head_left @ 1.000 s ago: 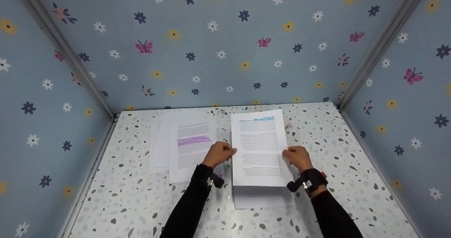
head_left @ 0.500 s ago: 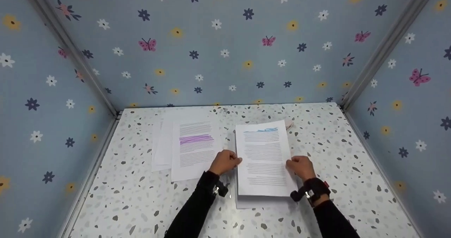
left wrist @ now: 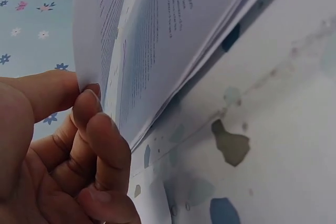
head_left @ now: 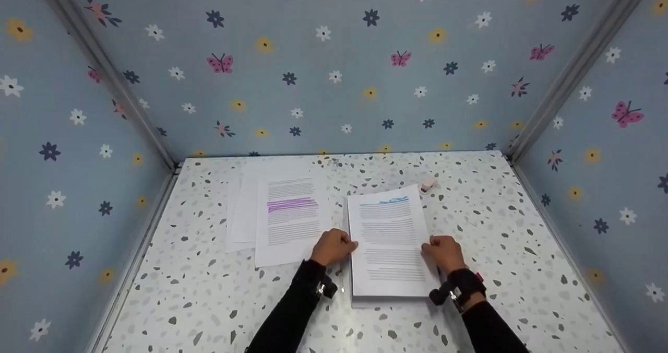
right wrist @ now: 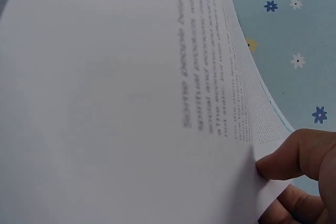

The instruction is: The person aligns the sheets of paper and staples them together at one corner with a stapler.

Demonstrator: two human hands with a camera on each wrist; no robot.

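We hold the stack of printed sheets (head_left: 390, 246) between our two hands, low over the worktop (head_left: 501, 238): left hand (head_left: 332, 247) fingers (left wrist: 100, 129) pinching its left edge, right hand (head_left: 443, 252) fingers (right wrist: 294, 156) pinching the right. It should handle light, limp and prone to fanning, so we judge the side edges the best hold. The print is too small to read; a blue-marked line (head_left: 385, 201) lies beyond our fingers.
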